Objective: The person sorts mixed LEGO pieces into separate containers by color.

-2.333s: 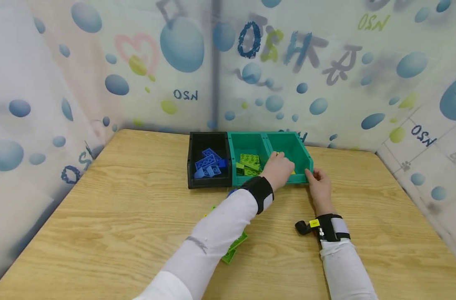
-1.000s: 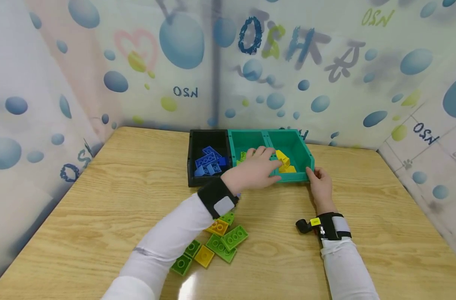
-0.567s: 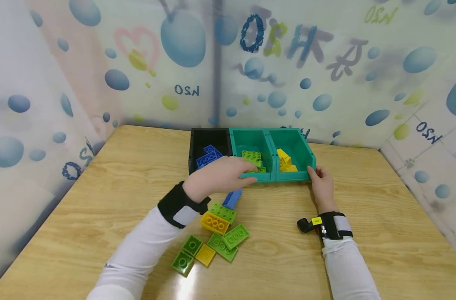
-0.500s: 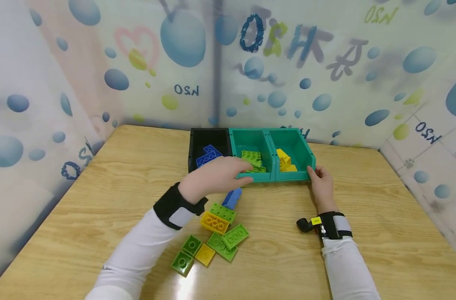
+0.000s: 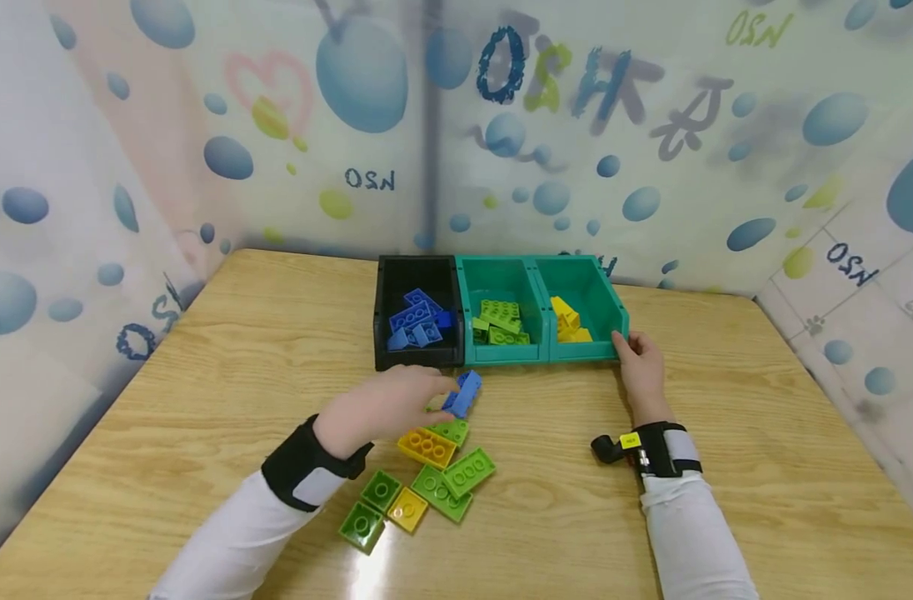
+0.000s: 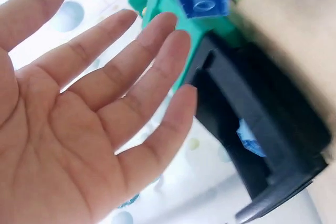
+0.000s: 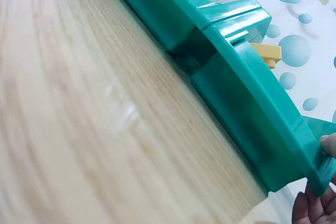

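Right strap (image 5: 656, 451): black band, pale grey patch (image 5: 681, 446)
Wrist camera (image 5: 607, 449): small, black, rounded, beside the right strap
Tag (image 5: 631, 441): yellow, lettering too small to read, near the right strap
Right sleeve (image 5: 692, 537): white, bunched below the right strap
Left strap (image 5: 291, 457): black, pale patched, well left of the right strap
Left sleeve (image 5: 220, 533): white, creased

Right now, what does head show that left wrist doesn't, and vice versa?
Head only: the yellow bricks, loose and binned, and the back of the left hand.

Left wrist only: that hand's palm, with nothing in it.

Both: the black bin, some of the teal bins, and a loose blue brick.

Right hand: clear in head; left wrist has at most an unclear sliver.
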{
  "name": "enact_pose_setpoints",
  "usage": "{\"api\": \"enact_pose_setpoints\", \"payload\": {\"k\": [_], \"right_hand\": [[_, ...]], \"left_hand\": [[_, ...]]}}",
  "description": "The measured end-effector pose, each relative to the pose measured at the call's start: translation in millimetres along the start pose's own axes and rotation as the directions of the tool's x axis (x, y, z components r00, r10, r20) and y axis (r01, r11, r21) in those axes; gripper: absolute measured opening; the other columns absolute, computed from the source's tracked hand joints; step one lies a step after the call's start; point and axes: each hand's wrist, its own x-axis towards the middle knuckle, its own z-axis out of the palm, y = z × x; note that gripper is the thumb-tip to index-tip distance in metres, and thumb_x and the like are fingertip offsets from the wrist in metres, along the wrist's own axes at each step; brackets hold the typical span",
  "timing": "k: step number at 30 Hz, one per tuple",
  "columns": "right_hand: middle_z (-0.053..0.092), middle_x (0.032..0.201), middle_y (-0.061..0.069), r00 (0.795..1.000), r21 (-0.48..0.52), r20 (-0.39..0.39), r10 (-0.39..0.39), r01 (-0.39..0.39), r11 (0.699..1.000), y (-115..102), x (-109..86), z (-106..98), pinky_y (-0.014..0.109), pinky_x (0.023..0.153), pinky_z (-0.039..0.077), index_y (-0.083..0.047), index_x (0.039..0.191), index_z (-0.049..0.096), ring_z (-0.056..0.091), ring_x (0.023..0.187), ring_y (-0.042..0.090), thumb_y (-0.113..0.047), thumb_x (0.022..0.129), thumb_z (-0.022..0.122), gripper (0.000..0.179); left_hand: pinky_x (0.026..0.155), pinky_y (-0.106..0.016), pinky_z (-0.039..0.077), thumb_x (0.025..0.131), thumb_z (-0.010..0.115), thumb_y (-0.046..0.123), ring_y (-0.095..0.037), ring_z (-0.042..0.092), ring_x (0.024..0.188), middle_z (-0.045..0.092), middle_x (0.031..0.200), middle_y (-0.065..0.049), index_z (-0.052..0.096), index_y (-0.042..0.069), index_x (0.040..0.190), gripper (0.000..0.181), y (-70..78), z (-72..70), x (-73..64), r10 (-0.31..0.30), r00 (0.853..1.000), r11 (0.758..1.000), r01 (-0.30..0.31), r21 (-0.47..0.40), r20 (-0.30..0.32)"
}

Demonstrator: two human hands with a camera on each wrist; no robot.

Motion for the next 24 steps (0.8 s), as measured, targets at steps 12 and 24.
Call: {"api": "enact_pose_setpoints", "payload": {"k": [12,24], "right_hand": [[0.047,0.101,0.004,0.998,-0.035,0.010,0.065,-0.064,0.997,-1,2.1,2,0.018,0.079,0.036,0.003,0.120,0.053,0.040,0.093,0.012,-0.037,0.095,0.050,0.047],[0.046,0.101,0.005,0.999,-0.048,0.015,0.052,-0.051,0.998,-2,2.7,1,0.020,0.079,0.035,0.003,0.119,0.052,0.039,0.094,0.013,-0.037,0.095,0.049,0.047]], "left_hand": [[0.093,-0.042,0.046,0.087,0.063,0.037,-0.031,0.055,0.114,0.046,0.136,-0.019,0.042,0.007,0.140,0.065,-6.7,14.7,-37.2,-0.065,0.996,0.998,0.066,0.007,-0.063],[0.085,-0.046,0.048,0.076,0.069,0.050,-0.034,0.052,0.109,0.037,0.137,-0.021,0.045,0.008,0.134,0.075,4.0,24.7,-73.4,-0.145,0.987,0.989,0.142,0.044,0.070]]}}
